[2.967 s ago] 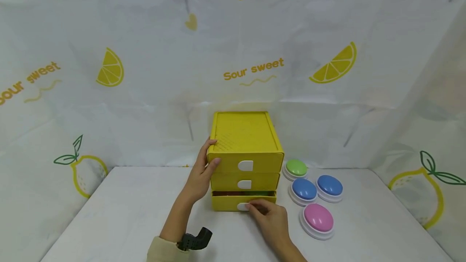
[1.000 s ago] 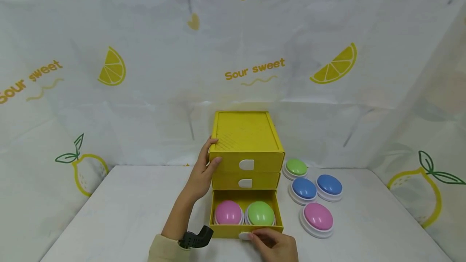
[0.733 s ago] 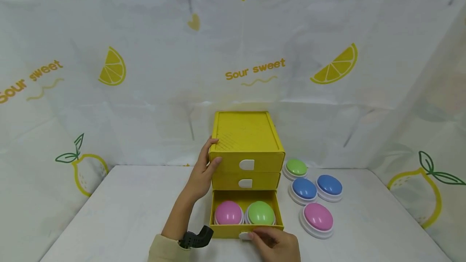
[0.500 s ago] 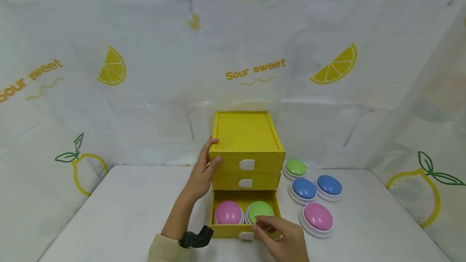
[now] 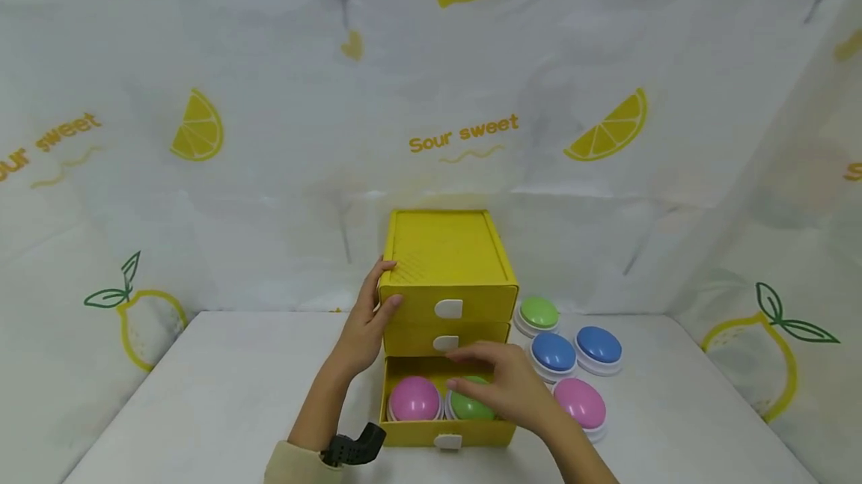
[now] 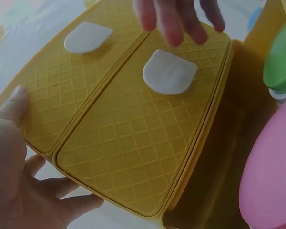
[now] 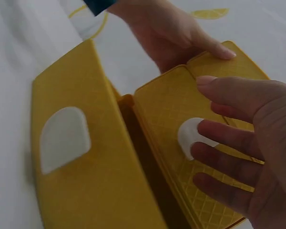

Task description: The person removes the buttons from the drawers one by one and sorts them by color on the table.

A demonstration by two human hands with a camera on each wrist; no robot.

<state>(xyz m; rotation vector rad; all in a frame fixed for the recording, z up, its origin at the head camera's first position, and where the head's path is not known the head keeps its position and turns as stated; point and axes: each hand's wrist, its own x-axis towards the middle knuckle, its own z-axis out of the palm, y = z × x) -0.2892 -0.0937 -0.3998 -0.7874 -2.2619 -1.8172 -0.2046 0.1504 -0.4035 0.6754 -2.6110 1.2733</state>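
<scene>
A yellow drawer cabinet [image 5: 447,244] with white tabs stands on the table, its bottom drawer [image 5: 407,435] pulled out. Inside that drawer sit a pink dome-shaped push light [image 5: 414,399] and a green one [image 5: 471,409], partly hidden. My left hand [image 5: 360,331] holds the cabinet's left side, thumb on the front edge and fingers along the side. Above the green push light hovers my right hand [image 5: 512,387], fingers spread and holding nothing. The right wrist view shows those fingers in front of the middle drawer's tab [image 7: 188,136].
To the cabinet's right stand a green push light [image 5: 539,312], two blue ones [image 5: 554,353] and a pink one [image 5: 581,403], partly behind my right arm. A printed white cloth [image 5: 303,192] hangs behind the white table [image 5: 202,402].
My right hand pulled the bottom drawer out by its tab, uncovering the push lights. It then let go and rose above the drawer. My left hand stayed on the cabinet.
</scene>
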